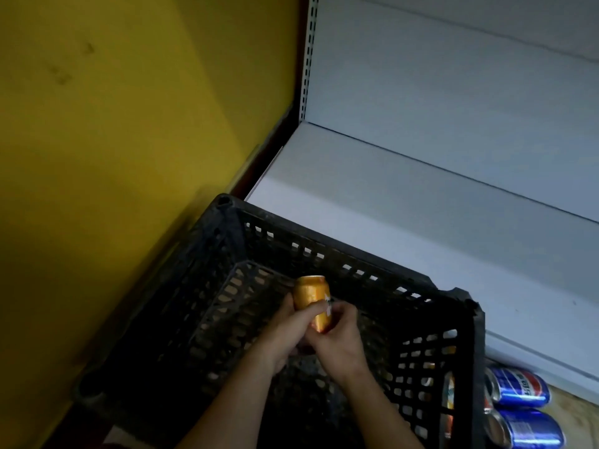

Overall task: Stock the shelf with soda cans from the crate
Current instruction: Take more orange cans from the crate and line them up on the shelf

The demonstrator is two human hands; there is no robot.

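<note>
Both forearms reach up from the bottom edge into the black crate (356, 264). The left hand (285, 332) and the right hand (340, 341) meet over the crate's middle, and together they grasp an orange can (312, 294). The left hand's fingers curl round the can's left side and lower body; the right hand's fingers wrap its right side, with fingertips across the white patch of the label. The can stands roughly upright, tilted slightly, its top rim pointing away from the camera and its upper half clear of both hands. It is held above the crate's lattice floor, inside the walls.

The crate is open-topped with perforated sides. Through the holes in its right wall, bits of orange cans (449, 396) show just outside it. Beside these, at the lower right corner, two blue cans (518, 387) lie on their sides on the floor (577, 413), one nearer than the other, close together.

Beyond the crate, touching or just behind its far wall, runs the white shelf (405, 196), its flat board bare where visible. Behind it rises a white back panel (453, 85) with a slotted upright (308, 56) at its left edge. A yellow wall (129, 124) fills the left side.
</note>
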